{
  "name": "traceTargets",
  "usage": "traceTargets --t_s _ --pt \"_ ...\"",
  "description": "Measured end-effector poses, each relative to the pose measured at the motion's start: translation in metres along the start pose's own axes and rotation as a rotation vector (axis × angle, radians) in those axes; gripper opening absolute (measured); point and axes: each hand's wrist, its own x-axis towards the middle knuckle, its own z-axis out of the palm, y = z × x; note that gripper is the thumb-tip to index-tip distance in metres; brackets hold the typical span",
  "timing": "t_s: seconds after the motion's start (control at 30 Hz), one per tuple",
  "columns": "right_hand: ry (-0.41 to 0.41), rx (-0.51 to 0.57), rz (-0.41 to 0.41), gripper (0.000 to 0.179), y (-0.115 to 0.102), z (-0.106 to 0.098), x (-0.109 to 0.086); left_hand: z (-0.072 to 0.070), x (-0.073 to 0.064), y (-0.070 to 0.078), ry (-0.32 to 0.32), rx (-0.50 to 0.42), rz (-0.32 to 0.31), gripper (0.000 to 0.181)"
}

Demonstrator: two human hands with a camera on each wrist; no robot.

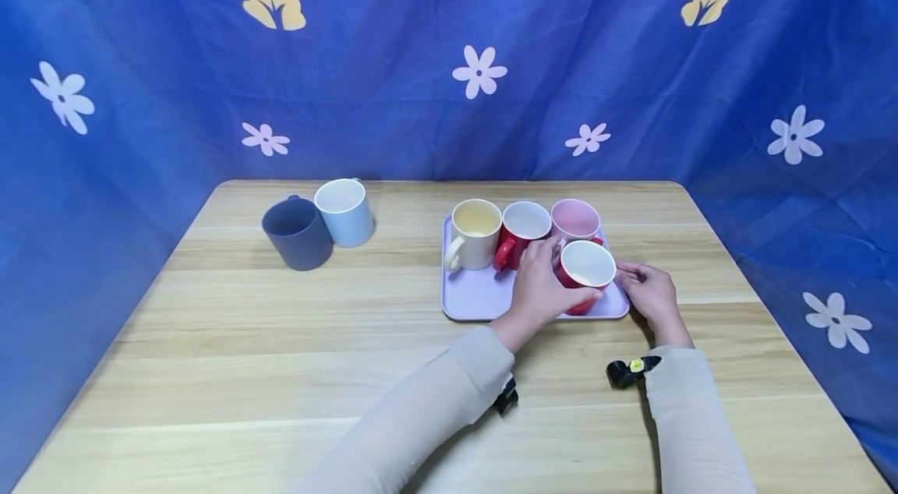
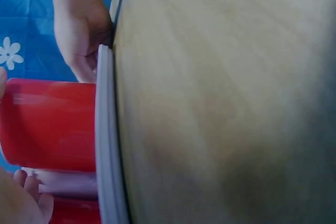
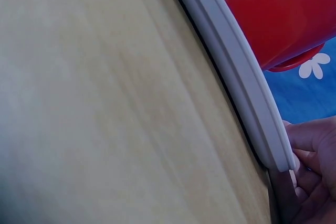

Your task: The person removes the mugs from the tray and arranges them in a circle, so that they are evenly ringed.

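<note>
The left hand point(image 1: 539, 287) curls its fingers around the side of a red cup point(image 1: 584, 273) with a white inside, and that cup stands on the near right part of a pale purple tray point(image 1: 477, 296). Just right of that cup, the right hand point(image 1: 651, 293) holds the tray's right edge with bent fingers. Behind the left hand stand a cream cup point(image 1: 474, 234), another red cup point(image 1: 521, 232) and a pink cup point(image 1: 575, 220) in a row on the tray, and far off to its left a gray cup point(image 1: 298, 232) and a light blue cup point(image 1: 344, 212) sit close together on the wooden table point(image 1: 281, 369).
</note>
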Motion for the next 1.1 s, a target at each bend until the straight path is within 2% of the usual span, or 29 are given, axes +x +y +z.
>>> traceTargets --t_s 0.5,0.9,1.1 --pt "0.001 -0.01 -0.009 0.035 -0.002 -0.001 -0.001 0.021 -0.002 0.001 0.059 -0.042 -0.057 0.089" --pt "-0.004 0.008 0.012 0.035 0.002 0.001 -0.002 0.022 -0.003 0.001 0.088 -0.088 -0.074 0.076" --pt "0.005 0.013 0.01 0.035 0.0 0.0 -0.001 0.016 0.0 0.004 0.12 -0.097 -0.026 0.073"
